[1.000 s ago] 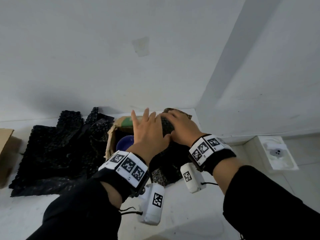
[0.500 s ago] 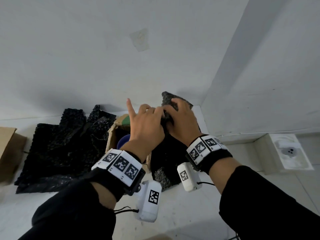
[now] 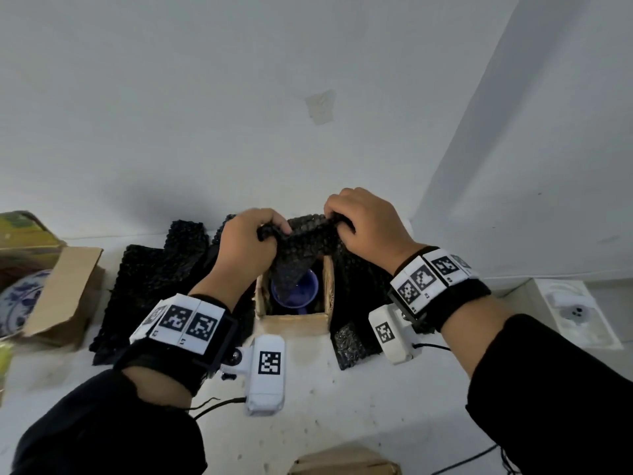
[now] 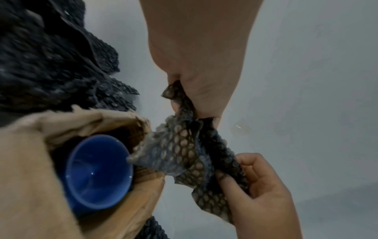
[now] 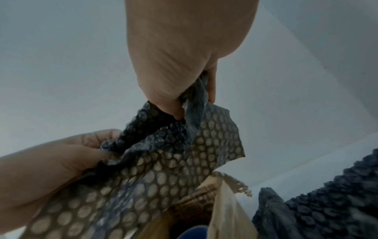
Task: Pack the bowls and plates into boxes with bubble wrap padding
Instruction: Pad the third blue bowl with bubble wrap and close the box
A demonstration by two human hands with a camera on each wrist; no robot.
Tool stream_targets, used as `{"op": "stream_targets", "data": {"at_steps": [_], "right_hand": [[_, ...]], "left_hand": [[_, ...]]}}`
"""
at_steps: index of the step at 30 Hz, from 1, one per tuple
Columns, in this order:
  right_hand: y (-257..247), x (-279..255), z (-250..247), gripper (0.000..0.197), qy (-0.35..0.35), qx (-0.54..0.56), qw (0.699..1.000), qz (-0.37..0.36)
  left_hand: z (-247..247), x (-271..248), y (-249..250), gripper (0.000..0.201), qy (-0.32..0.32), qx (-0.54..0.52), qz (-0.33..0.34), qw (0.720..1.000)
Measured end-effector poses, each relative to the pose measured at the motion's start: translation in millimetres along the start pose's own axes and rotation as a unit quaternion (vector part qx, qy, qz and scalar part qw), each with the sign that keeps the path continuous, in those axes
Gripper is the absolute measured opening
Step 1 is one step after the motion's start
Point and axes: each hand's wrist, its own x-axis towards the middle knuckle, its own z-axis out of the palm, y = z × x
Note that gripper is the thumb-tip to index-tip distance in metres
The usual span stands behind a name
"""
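While both hands pinch it, bubble wrap (image 3: 301, 241) hangs over the boxed bowl (image 3: 297, 293).

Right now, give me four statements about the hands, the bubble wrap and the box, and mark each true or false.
1. Both the left hand and the right hand grip one bubble wrap piece. True.
2. The small cardboard box is empty. False: a blue bowl sits inside it.
3. The held piece hangs above the open box. True.
4. A patterned plate lies on the right of the small box. False: it lies far to the left, in another box.
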Motion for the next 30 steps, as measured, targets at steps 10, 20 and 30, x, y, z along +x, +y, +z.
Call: {"op": "stream_targets", "data": {"at_steps": [10,20,30], "right_hand": [[-21,-12,25,0.034,-0.285,-0.119,0.950,0.053],[-40,-16,29,0.053,-0.321,-0.134,0.936,0.052],[-54,3,26,0.027,-0.260,-0.329,0.906,-0.051]], "left_hand": [[-15,-23,-48,0.050,-0.162,0.055,-0.019,0.985],[-5,-30,-39,0.033,-0.284,0.306,0.114,0.902],[16,-45,-28,0.038,-0.251,0.305,0.142,0.908]]}}
